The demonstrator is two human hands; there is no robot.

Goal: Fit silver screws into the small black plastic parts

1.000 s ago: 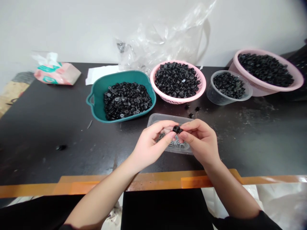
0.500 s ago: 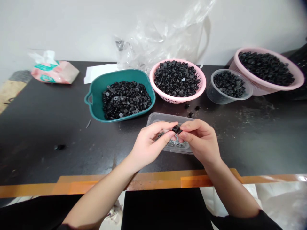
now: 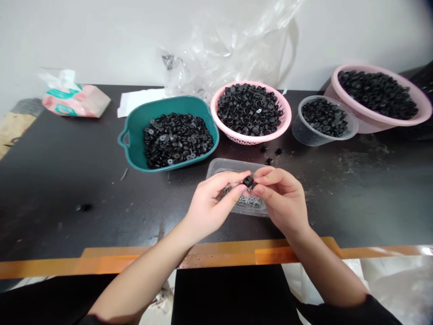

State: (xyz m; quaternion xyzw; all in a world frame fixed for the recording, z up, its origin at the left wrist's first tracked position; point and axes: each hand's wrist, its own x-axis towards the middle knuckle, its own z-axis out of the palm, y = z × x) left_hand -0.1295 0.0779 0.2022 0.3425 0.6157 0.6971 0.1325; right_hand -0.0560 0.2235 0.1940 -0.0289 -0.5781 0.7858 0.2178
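Between my hands is a small black plastic part (image 3: 248, 181), held over a clear plastic tray (image 3: 216, 166) of small metal screws (image 3: 248, 200). My left hand (image 3: 213, 194) pinches its left side with thumb and index finger. My right hand (image 3: 286, 196) is closed at its right side, thumb and fingers around a small dark piece that meets the part. Whether that piece is separate or belongs to the same part, I cannot tell.
Behind the tray stand a green basin (image 3: 135, 153) of black discs, a pink basket (image 3: 237, 139) of black caps, a clear tub (image 3: 306, 135) and a larger pink basket (image 3: 358, 122). Loose black pieces (image 3: 269, 161) lie near the tray, another black piece (image 3: 83, 207) at left. A tissue pack (image 3: 91, 101) sits back left.
The black part has turned slightly between my fingers, showing a squarer face with a hole. Both hands stay in nearly the same place over the tray.
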